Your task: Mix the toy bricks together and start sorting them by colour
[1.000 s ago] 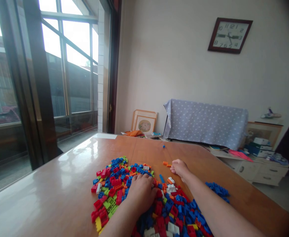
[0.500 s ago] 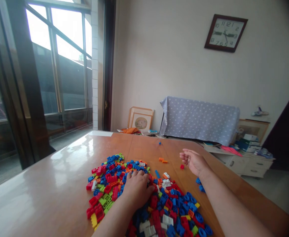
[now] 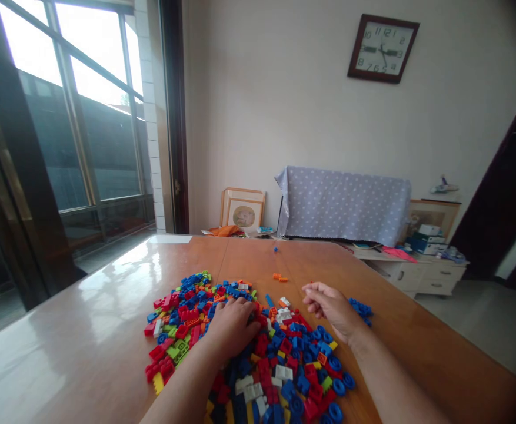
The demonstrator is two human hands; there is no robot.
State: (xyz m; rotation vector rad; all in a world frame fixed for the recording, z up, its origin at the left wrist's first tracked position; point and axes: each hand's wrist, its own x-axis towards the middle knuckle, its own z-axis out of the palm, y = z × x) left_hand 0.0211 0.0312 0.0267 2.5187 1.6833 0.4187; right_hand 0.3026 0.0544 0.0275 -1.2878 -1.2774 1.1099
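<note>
A large heap of toy building bricks (image 3: pixel 284 341) in red, blue, green, white, yellow and orange covers the near middle of the table. My left hand (image 3: pixel 232 323) lies palm down on the heap, fingers apart and thumb out to the right, its fingertips touching bricks. Just right of the heap, my right hand (image 3: pixel 330 307) hovers over the table with its fingers curled in; what they hold, if anything, is hidden. A bit of a red brick (image 3: pixel 310 283) shows behind its fingers. Blue bricks (image 3: pixel 360 307) lie to the right of that hand.
Two orange bricks (image 3: pixel 279 277) and a small blue piece (image 3: pixel 276 249) lie farther back on the wooden table (image 3: pixel 85 353). Beyond it, a polka-dot cloth (image 3: pixel 346 200) covers something on a white cabinet (image 3: pixel 434 277). Framed pictures (image 3: pixel 243 212) lean at the wall.
My right hand has come nearer the heap and its fingers have curled in more. My left hand stays on the bricks. The whole view has shifted slightly.
</note>
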